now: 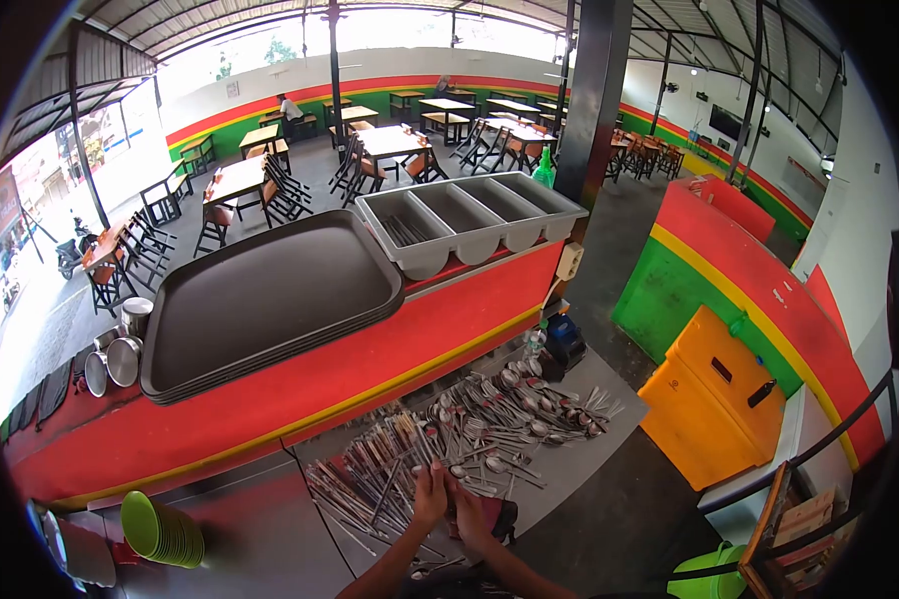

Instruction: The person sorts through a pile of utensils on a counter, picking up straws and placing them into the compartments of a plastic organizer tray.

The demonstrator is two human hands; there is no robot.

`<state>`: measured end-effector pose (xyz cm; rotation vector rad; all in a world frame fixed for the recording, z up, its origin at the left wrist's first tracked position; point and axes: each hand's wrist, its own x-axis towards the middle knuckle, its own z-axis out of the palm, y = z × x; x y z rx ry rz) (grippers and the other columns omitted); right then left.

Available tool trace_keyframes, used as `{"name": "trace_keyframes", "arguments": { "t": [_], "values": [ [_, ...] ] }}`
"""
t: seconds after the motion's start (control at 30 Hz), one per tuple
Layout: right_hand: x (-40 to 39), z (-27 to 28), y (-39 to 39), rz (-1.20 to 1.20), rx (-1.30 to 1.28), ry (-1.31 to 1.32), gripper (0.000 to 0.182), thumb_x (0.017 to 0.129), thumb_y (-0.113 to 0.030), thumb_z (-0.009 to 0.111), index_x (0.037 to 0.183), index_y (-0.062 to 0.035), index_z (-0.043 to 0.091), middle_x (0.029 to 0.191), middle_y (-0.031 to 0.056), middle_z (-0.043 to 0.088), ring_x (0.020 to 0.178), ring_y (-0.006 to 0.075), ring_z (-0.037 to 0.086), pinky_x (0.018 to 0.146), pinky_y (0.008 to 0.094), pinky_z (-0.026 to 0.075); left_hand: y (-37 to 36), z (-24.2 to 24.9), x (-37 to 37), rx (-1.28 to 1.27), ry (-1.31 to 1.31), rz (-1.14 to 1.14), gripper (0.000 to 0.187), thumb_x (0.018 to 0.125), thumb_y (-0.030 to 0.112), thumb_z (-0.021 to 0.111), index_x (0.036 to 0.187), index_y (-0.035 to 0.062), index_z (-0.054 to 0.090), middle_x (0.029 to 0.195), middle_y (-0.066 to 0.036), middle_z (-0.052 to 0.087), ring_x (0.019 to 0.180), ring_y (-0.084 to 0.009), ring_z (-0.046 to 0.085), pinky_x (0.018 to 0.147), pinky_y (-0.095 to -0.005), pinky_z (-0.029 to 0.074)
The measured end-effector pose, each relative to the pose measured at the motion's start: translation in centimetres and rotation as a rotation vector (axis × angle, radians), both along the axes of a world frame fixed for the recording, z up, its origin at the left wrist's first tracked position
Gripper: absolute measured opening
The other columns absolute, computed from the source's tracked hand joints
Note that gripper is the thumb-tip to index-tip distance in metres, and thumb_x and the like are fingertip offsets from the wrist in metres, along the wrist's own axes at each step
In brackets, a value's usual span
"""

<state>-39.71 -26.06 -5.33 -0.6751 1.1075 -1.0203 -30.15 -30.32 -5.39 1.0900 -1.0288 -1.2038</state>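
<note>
My left hand [430, 496] and my right hand [465, 507] are close together over the front of a large spread of metal cutlery [489, 424]. The fingers of my left hand are closed; what is in them is too small to make out. My right hand is closed too, with a dark red cloth [497, 513] bunched at its outer side, seemingly in its grip. Forks and spoons lie in a loose heap to the right, while thinner pieces [355, 479] lie in rows to the left. The cutlery rests on a grey tabletop [594, 384].
A red counter [300, 419] behind the cutlery bears stacked dark trays [280, 290], a grey cutlery holder [469, 215] and metal cups [123, 359]. Stacked green cups [165, 529] stand at left. An orange chest [709, 399] is at right. Farther back are dining tables and a seated person.
</note>
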Motion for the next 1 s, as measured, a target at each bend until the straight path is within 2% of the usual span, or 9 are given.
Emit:
{"name": "trace_keyframes", "arguments": {
  "t": [0.03,0.17,0.23,0.47,0.6,0.73,0.83,0.93,1.0],
  "values": [
    [-0.2,0.5,-0.7,-0.028,-0.007,0.032,0.037,0.101,-0.041,0.046,0.104,-0.0062,0.059,0.060,-0.0040,0.046,0.045,0.0059,0.041,0.041,0.0226,0.031,-0.6,1.5,-0.1,-0.012,-0.037,-0.007,0.039,0.105,0.034,0.034,0.083,0.0034,0.045,0.063,-0.007,0.049,0.059,-0.0174,0.053,0.062,-0.0337,0.049],
    [-1.6,-1.6,-4.3,0.024,-0.285,0.048,0.032,0.102,-0.036,0.047,0.099,-0.0058,0.057,0.066,-0.0044,0.047,0.051,0.0048,0.042,0.046,0.0217,0.033,-4.8,6.1,-0.9,-0.063,0.018,0.074,0.041,0.105,0.034,0.033,0.081,0.0029,0.045,0.063,-0.007,0.050,0.059,-0.0163,0.053,0.061,-0.0328,0.048],
    [-2.4,5.5,-5.5,0.131,-0.234,-0.031,0.030,0.102,-0.033,0.047,0.090,-0.0062,0.053,0.068,-0.0042,0.046,0.052,0.0048,0.040,0.048,0.0210,0.030,-7.5,8.2,-1.0,-0.151,0.067,0.116,0.042,0.106,0.033,0.032,0.079,0.0027,0.045,0.064,-0.007,0.051,0.058,-0.0147,0.051,0.061,-0.0311,0.046],
    [-3.8,11.9,-15.2,0.139,-0.637,0.010,0.027,0.102,-0.028,0.045,0.088,-0.0050,0.049,0.067,-0.0027,0.043,0.056,0.0046,0.037,0.050,0.0228,0.029,-14.7,15.7,-1.9,-0.350,0.017,0.040,0.036,0.106,0.033,0.030,0.092,0.0042,0.046,0.072,-0.007,0.052,0.068,-0.0145,0.055,0.065,-0.0308,0.048],
    [-4.4,14.3,-19.9,0.173,-0.671,-0.020,0.027,0.103,-0.027,0.045,0.102,-0.0018,0.055,0.070,-0.0023,0.044,0.060,0.0052,0.040,0.055,0.0226,0.034,-16.2,21.0,-3.1,-0.450,-0.080,0.068,0.033,0.106,0.030,0.031,0.091,0.0043,0.046,0.075,-0.006,0.053,0.068,-0.0132,0.052,0.066,-0.0292,0.045],
    [-4.2,19.9,-25.6,0.150,-0.996,0.131,0.026,0.102,-0.021,0.046,0.112,0.0010,0.056,0.074,-0.0007,0.051,0.065,0.0069,0.048,0.059,0.0250,0.041,-20.4,26.2,-2.2,-0.499,-0.328,0.171,0.032,0.105,0.028,0.034,0.090,0.0028,0.048,0.074,-0.006,0.053,0.067,-0.0119,0.051,0.064,-0.0298,0.044],
    [-3.9,24.8,-30.5,0.195,-1.134,0.267,0.023,0.099,-0.016,0.048,0.110,0.0032,0.057,0.073,0.0066,0.061,0.067,0.0133,0.061,0.060,0.0290,0.046,-25.6,30.7,-0.1,-0.459,-0.622,0.307,0.036,0.103,0.031,0.041,0.089,-0.0002,0.053,0.073,-0.015,0.060,0.067,-0.0260,0.060,0.062,-0.0369,0.045],
    [-2.2,30.0,-36.9,0.206,-1.219,0.413,0.019,0.097,-0.014,0.050,0.100,0.0032,0.057,0.073,0.0154,0.066,0.067,0.0275,0.068,0.062,0.0348,0.049,-31.1,34.5,1.4,-0.416,-0.843,0.438,0.042,0.101,0.036,0.041,0.089,-0.0011,0.059,0.076,-0.021,0.065,0.076,-0.0421,0.062,0.068,-0.0445,0.048],
    [-1.3,30.7,-40.6,0.241,-1.235,0.485,0.018,0.096,-0.014,0.050,0.096,0.0027,0.058,0.074,0.0166,0.067,0.069,0.0300,0.068,0.063,0.0370,0.050,-34.8,35.1,3.0,-0.339,-1.040,0.506,0.045,0.101,0.038,0.040,0.093,-0.0007,0.061,0.084,-0.022,0.065,0.086,-0.0404,0.063,0.074,-0.0454,0.046]
  ]
}}
